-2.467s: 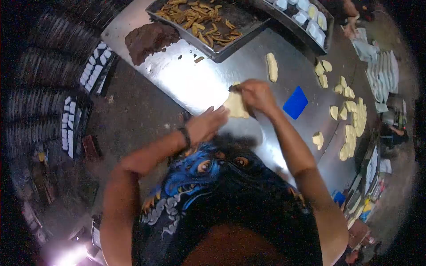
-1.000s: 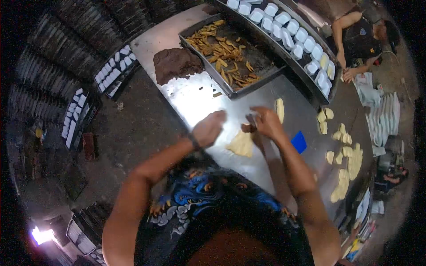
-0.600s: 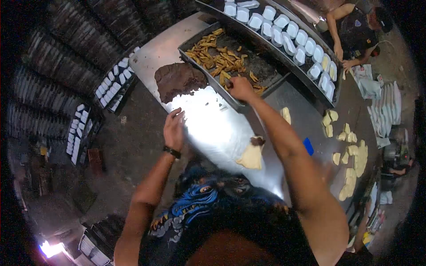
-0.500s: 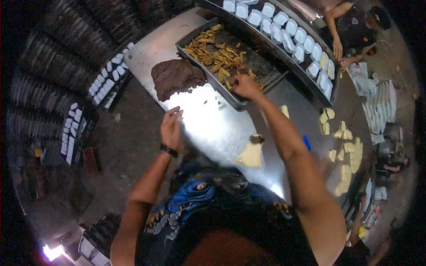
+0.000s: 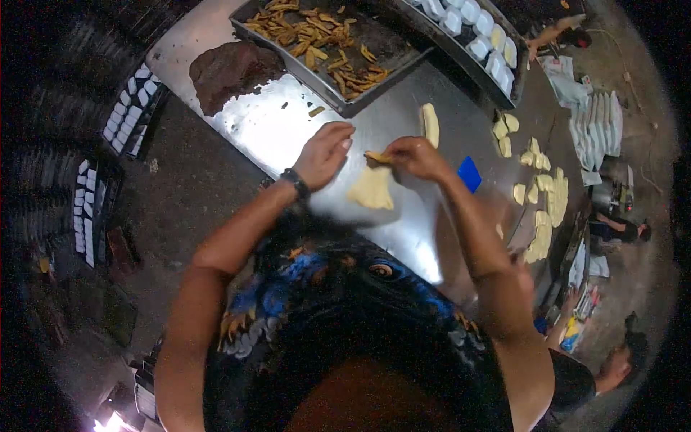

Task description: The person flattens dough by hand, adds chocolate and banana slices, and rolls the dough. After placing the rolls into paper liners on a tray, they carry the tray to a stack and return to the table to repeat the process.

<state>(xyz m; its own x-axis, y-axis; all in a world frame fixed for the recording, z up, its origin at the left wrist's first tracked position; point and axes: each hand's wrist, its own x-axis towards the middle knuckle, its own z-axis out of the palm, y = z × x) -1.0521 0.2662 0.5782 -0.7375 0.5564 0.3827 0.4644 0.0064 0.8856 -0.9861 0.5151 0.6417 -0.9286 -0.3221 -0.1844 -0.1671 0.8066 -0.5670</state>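
Note:
A flat, flared piece of pale dough (image 5: pixel 371 189) lies on the metal table in front of me. My right hand (image 5: pixel 417 157) pinches a brownish-yellow strip (image 5: pixel 378 157) at the dough's far edge. To the left of the dough, my left hand (image 5: pixel 325 155) is held low over the metal with its fingers stretched out and nothing visible in them. Similar strips (image 5: pixel 317 32) fill part of a dark metal tray (image 5: pixel 344 103) beyond my hands. A dark brown mass (image 5: pixel 234 72) sits on the table left of that tray.
A long dough roll (image 5: pixel 430 125) and a blue scraper-like piece (image 5: pixel 468 174) lie right of my hands. Several dough pieces (image 5: pixel 554 198) rest farther right. A tray with white moulds (image 5: pixel 497 66) stands at the back right. Other people are at the right edge.
My right hand has come out of the tray with a strip and moved to the dough. My left hand has shifted right, away from the brown mass. The view has shifted too.

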